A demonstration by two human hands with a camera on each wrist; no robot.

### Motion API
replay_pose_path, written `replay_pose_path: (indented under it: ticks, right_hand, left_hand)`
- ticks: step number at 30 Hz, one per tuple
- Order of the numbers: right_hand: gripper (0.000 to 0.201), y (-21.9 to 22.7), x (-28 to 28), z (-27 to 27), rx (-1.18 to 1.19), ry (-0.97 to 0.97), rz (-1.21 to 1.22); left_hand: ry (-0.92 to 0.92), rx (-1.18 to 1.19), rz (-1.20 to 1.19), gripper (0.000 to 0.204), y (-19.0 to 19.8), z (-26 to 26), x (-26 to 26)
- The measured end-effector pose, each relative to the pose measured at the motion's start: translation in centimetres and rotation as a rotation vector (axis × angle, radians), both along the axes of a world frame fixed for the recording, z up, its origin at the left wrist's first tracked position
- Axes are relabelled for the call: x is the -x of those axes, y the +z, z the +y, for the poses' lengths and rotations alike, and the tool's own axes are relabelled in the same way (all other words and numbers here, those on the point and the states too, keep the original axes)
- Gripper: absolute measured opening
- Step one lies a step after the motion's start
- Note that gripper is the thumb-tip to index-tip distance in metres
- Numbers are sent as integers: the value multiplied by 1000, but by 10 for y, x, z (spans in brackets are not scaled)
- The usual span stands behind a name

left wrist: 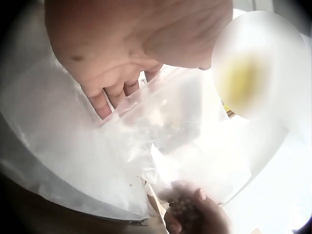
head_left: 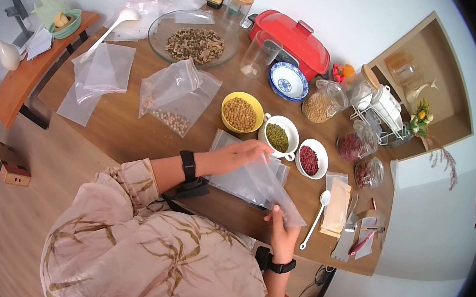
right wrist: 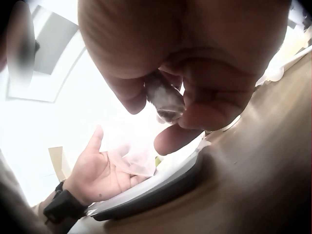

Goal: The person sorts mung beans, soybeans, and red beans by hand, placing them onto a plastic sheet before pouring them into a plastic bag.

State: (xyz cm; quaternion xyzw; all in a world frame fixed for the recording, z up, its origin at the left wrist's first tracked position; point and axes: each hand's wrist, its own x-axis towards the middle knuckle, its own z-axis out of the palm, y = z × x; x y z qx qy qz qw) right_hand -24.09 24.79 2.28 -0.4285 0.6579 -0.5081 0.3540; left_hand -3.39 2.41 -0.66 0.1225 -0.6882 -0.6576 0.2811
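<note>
A clear plastic bag [head_left: 272,184] slants between the two hands above the table's front edge. My left hand [head_left: 244,154] is at its upper end; in the right wrist view the left palm [right wrist: 105,173] faces up, thumb apart, the plastic lying along the fingers. With curled fingers, my right hand [head_left: 283,235] grips the bag's lower end. Small round pieces [left wrist: 184,208] show at the right hand in the left wrist view. Under the bag lie more flat clear bags [head_left: 231,179]. Bowls of tan beans [head_left: 239,114], green beans [head_left: 277,137] and red beans [head_left: 308,159] stand just beyond.
A bag with some beans [head_left: 172,120] and flat bags [head_left: 100,73] lie left. Behind are a glass dish [head_left: 157,39] of brown dried pieces, a blue-white bowl [head_left: 288,82] and a red cooker [head_left: 291,38]. Jars [head_left: 322,104], a white spoon [head_left: 316,219] and a packet [head_left: 336,206] lie right.
</note>
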Motion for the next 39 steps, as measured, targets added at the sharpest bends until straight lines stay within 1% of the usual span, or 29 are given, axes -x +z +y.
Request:
replay_pose_path:
  ticks: [2,4,8,10,14,16,17,18,20,21,22,23,25,29,32,34,36,38,39]
  right_hand:
    - [37,-1,-2,-1,-22,3,5]
    - [37,1,-3,-1,-20,-9,24]
    - [37,11,-3,-4,5,-25,95]
    - [37,12,2,-5,21,-29,125]
    - [35,14,7,-2,75,-89,156]
    - [33,18,5,-2,36,-135,131]
    - [33,17,7,-1,54,-133,132]
    - [32,17,8,0,74,-130,134]
    - [30,17,11,2,70,-156,137]
    - [30,13,14,2,99,-145,189]
    - [30,11,15,1,129,-131,240]
    - [30,12,15,0,127,-134,237]
    - [29,17,13,-1,114,-139,164]
    - [27,17,13,-2,113,-163,140]
    - [26,13,17,-5,127,-180,161]
    - [25,8,21,-10,230,-210,289]
    - [25,11,22,-13,234,-206,303]
    - [26,16,21,-14,238,-202,315]
    - [26,20,19,-14,206,-202,274]
  left_hand:
    - [-23,4,23,60,-6,1,0]
    - [-32,-36,124,57,-15,4,4]
    - [-22,-87,103,57,-15,7,2]
    - [51,-26,128,56,-12,10,3]
    - [39,-62,116,54,-15,12,2]
    - [22,-87,100,51,-12,10,1]
    - [27,-65,87,47,-12,10,1]
    - [10,-74,86,47,-12,10,1]
    - [-30,-138,103,45,-12,10,1]
    - [-39,-141,101,45,-12,11,2]
    - [-22,-130,109,44,-12,11,1]
    - [-3,-118,117,44,-12,11,1]
    - [0,-123,107,44,-12,11,1]
    - [24,-118,99,44,-12,11,0]
    - [19,-132,74,43,-9,11,-1]
    - [17,-142,110,42,-15,10,1]
    - [15,-153,146,41,-21,10,3]
    - [7,-212,170,40,-23,9,4]
    - [7,-213,170,40,-24,8,4]
